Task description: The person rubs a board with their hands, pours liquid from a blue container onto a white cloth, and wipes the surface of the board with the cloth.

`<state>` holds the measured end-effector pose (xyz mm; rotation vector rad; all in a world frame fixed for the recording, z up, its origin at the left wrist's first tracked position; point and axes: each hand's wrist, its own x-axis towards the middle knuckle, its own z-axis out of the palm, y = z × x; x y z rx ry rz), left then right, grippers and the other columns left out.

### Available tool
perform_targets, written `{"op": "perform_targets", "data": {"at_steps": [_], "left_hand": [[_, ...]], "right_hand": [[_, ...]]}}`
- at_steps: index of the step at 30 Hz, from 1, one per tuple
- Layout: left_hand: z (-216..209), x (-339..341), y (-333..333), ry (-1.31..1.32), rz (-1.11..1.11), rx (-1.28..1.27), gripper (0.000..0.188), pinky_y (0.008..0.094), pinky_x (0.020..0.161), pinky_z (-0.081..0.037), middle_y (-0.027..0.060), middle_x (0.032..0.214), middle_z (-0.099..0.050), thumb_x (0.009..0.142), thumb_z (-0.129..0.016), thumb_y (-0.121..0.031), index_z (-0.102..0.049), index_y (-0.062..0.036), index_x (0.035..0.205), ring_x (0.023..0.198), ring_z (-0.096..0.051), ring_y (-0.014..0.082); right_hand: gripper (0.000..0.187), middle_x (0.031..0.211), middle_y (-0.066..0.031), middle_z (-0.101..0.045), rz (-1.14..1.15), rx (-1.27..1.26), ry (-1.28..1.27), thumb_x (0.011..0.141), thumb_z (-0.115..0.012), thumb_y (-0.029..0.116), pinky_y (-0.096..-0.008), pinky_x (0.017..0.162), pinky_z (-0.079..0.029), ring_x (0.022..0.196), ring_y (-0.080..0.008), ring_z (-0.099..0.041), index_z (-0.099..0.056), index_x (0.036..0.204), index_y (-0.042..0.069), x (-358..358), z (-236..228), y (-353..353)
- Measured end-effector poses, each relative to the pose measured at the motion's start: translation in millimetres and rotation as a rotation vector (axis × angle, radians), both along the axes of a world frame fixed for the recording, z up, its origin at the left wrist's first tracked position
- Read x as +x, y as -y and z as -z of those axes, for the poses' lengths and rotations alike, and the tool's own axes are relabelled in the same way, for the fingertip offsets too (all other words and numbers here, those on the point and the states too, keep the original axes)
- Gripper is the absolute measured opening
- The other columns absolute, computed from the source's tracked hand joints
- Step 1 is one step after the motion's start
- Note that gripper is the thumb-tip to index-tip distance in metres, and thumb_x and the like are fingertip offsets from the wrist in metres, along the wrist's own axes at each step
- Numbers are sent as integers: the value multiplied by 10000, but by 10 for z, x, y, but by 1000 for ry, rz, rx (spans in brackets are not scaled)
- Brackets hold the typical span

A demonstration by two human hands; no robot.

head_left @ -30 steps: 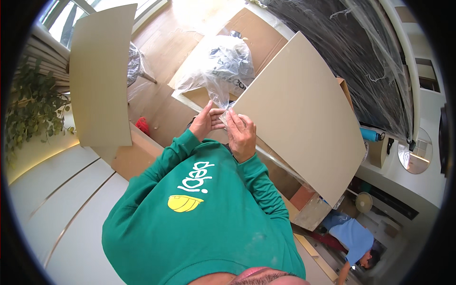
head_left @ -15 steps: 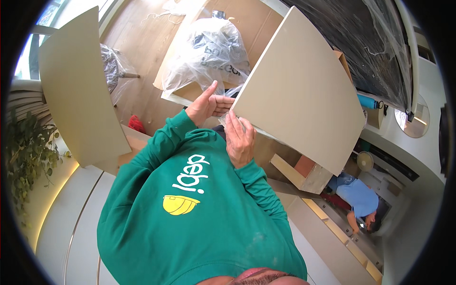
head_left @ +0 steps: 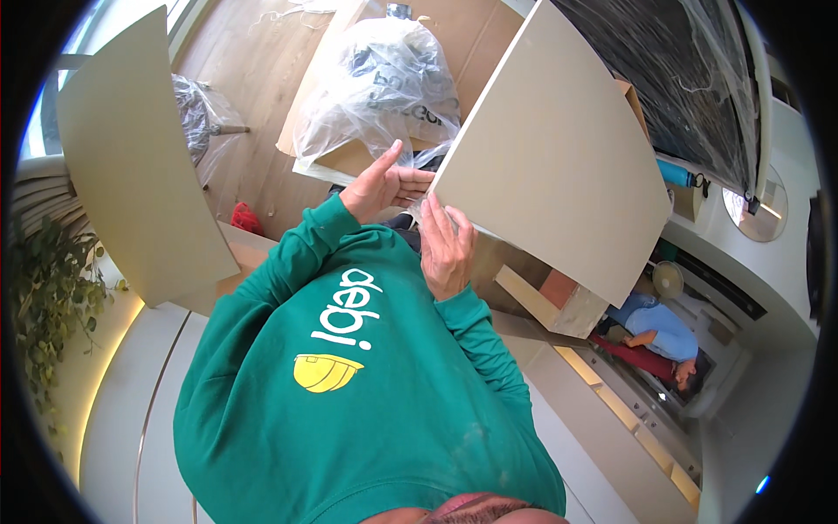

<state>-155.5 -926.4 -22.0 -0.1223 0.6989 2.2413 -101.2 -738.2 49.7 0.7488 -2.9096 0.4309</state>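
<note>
Left hand [head_left: 384, 188] unclosed, thumb raised, fingertips at the near corner of the right-hand beige panel [head_left: 563, 157]; right hand [head_left: 448, 249] by that corner (whether it grips, I cannot tell); beyond, a clear plastic bag [head_left: 380, 92] over cardboard [head_left: 484, 44]

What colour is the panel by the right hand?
The panel is plain beige, clearest in the head view.

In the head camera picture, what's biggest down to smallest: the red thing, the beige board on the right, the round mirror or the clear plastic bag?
1. Beige board on the right
2. Clear plastic bag
3. Round mirror
4. Red thing
</note>
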Motion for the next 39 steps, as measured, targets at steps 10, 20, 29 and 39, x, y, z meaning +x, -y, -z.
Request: {"op": "perform_targets", "data": {"at_steps": [10,20,29,39], "left_hand": [[38,-11,24,20,22,24,1049,381,1132,-370,143,1451,-606,968,-200,-836,-536,20,1473,1313,-565,235],[8,21,10,12,-18,-9,1013,386,1117,-389,98,1408,-638,982,-193,-817,-574,-1,1446,1287,-587,206],[86,85,-54,84,-61,32,1002,399,1102,-420,108,1348,-668,980,-223,-820,-601,5,1404,1238,-614,214],[154,-86,-174,-115,-100,-265,490,300,893,-546,57,1159,-731,1041,-623,-413,-633,-2,1306,1005,-684,129]], "right_hand": [[454,1399,-47,-658,-138,-85,59,853,-730,47,-391,951,-477,1167,-276,-590,-695,1306,48,145,-277,-130],[428,1407,-40,-661,-26,-68,23,884,-711,45,-406,990,-478,1152,-289,-581,-701,1312,51,-289,-46,-7],[467,1440,-35,-638,-115,-42,8,886,-685,69,-399,956,-476,1179,-287,-578,-674,1353,88,-451,-10,-193],[397,1350,-78,-674,-339,-85,218,868,-681,58,-378,945,-491,1166,-267,-613,-699,1264,30,249,-415,-468]]}}
